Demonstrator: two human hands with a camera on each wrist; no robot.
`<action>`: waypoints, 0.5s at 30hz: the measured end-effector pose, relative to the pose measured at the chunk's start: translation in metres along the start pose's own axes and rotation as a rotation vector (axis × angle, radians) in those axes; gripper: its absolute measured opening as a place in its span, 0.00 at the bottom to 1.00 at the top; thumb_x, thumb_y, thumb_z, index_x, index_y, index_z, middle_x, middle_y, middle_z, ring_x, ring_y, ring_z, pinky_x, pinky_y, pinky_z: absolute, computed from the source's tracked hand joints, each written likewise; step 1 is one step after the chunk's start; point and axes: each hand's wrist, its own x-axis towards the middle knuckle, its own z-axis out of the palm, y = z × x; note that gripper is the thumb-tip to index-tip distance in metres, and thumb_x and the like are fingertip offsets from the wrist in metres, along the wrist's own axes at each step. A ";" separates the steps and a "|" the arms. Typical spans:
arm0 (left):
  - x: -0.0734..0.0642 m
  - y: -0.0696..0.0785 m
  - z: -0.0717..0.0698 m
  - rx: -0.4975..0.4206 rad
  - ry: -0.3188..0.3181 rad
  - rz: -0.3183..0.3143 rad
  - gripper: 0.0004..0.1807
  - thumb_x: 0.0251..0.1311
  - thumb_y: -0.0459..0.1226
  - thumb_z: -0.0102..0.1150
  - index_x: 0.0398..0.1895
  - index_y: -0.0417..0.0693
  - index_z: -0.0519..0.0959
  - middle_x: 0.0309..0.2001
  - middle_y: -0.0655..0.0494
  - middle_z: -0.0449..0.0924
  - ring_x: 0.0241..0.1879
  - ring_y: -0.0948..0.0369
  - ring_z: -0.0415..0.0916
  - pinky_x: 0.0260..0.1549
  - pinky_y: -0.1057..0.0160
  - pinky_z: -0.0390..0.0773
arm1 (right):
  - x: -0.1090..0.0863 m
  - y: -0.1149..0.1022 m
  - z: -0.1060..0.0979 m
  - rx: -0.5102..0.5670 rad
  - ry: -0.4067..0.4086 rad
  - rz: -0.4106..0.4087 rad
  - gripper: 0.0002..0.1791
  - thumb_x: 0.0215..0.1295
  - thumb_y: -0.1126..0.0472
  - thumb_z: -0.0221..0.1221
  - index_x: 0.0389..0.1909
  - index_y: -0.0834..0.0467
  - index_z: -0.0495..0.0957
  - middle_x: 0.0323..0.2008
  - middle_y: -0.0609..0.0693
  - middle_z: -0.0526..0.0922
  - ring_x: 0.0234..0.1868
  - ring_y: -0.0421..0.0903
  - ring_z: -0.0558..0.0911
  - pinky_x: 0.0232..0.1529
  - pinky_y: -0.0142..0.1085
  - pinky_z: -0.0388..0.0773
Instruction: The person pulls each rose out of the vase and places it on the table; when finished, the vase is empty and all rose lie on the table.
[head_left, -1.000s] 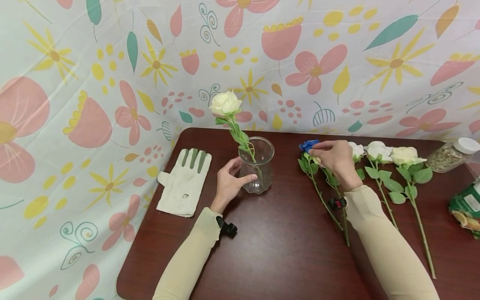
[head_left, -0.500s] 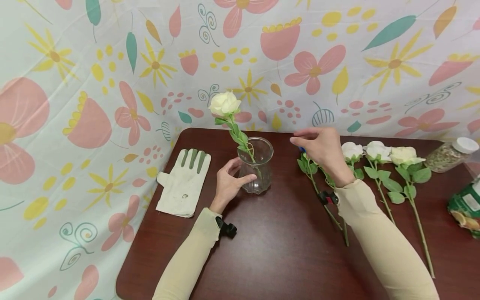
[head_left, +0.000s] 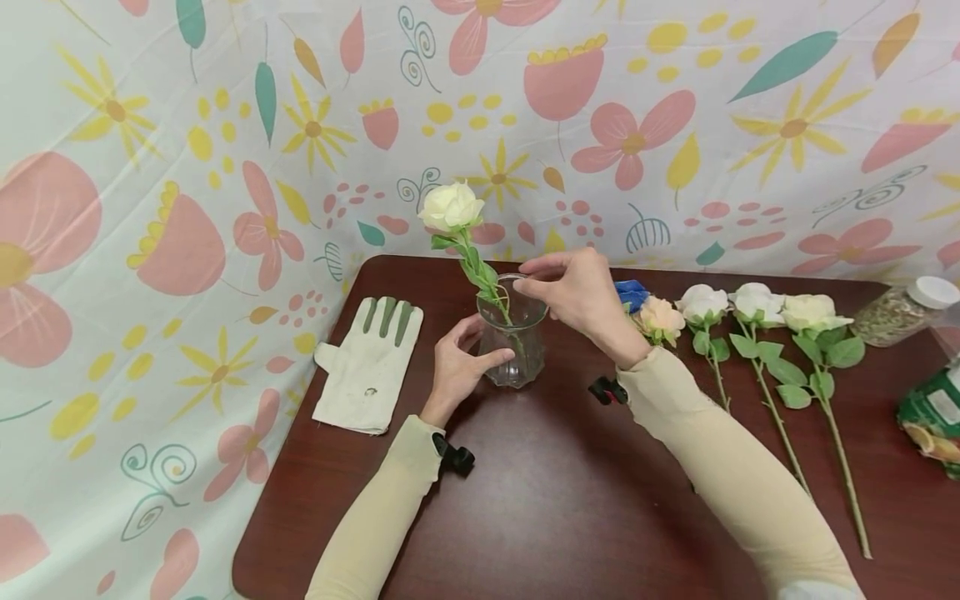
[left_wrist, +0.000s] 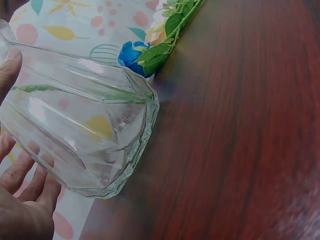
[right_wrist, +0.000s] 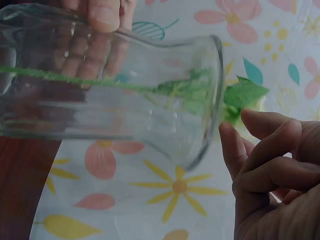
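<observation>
A clear glass vase stands on the table, and my left hand grips its side with thumb and fingers around it. A single white rose leans to the left in the vase; through the glass its green stem shows in the right wrist view. My right hand is at the vase's rim on the right, fingers loosely bent and nothing between them. Its fingertips are close to the rose's leaves in the right wrist view.
Right of the vase lie a blue rose, a peach rose and several white roses. A jar with a white lid and a green bag are at the far right. A white glove lies left.
My right hand has left the blue rose without it and moved left to the vase's rim. The left hand keeps its grip on the vase.
</observation>
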 end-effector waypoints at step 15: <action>-0.001 0.002 -0.002 -0.013 -0.010 -0.013 0.34 0.55 0.33 0.84 0.68 0.48 0.84 0.62 0.43 0.86 0.66 0.48 0.83 0.73 0.48 0.83 | 0.024 -0.013 0.030 -0.011 -0.031 -0.048 0.14 0.69 0.57 0.74 0.52 0.57 0.93 0.42 0.58 0.96 0.28 0.60 0.91 0.23 0.34 0.85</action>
